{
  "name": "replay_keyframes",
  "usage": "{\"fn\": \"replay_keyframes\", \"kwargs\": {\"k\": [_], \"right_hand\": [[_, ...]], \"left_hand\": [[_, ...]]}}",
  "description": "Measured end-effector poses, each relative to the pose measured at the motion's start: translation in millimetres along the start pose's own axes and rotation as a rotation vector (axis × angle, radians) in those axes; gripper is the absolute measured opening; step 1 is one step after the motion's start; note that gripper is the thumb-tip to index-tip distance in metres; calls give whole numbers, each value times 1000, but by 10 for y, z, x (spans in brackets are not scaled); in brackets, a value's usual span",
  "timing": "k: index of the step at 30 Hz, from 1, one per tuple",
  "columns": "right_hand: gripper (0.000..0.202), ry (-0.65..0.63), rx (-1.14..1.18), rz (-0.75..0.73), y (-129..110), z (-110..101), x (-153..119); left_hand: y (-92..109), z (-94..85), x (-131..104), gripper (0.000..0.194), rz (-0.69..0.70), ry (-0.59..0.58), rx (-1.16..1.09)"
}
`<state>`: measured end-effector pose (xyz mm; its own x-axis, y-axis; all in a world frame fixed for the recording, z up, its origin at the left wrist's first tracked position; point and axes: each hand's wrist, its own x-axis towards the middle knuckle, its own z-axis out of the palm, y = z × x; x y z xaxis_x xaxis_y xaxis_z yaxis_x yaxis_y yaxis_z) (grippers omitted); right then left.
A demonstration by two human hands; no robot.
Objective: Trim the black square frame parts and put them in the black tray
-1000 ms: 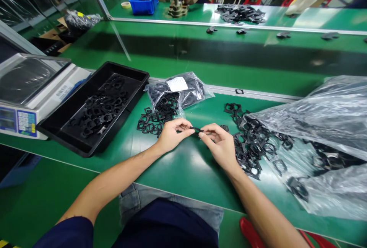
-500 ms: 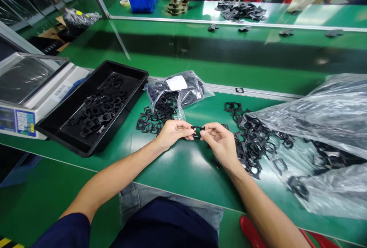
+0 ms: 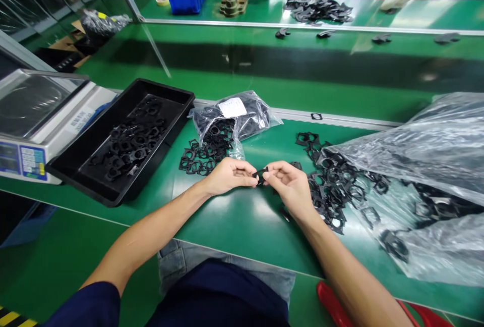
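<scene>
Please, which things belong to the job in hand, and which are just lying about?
Likely job:
small black plastic frame, between left hand and right hand
similar black frames heaped beside right hand

Likely outside this job:
blue rectangular plastic box
yellow round tape roll

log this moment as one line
left hand: pinching small black frame-like part; right hand: pinching same part; black rectangular tray: holds loose black parts

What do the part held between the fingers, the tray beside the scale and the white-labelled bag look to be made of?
Frame-like part: probably black moulded plastic, going by its thin form and even colour; rubber isn't ruled out.
Tray: likely rigid black plastic, satin, with a soft sheen on its straight walls.
White-labelled bag: thin, clear plastic film, glossy, shown by creases and glints.
</scene>
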<state>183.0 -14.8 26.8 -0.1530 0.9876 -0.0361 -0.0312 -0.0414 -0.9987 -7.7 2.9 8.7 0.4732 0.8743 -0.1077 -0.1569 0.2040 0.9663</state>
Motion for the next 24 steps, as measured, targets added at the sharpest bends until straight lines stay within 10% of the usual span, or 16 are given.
{"fn": "replay_keyframes", "kwargs": {"k": [12,24], "right_hand": [[33,72,-37,-29,30,17,5],[17,100,-159,-120,68,-28,3]], "left_hand": [[-49,172,-21,40,172,255,59],[-71,128,-7,29,84,198,49]]}}
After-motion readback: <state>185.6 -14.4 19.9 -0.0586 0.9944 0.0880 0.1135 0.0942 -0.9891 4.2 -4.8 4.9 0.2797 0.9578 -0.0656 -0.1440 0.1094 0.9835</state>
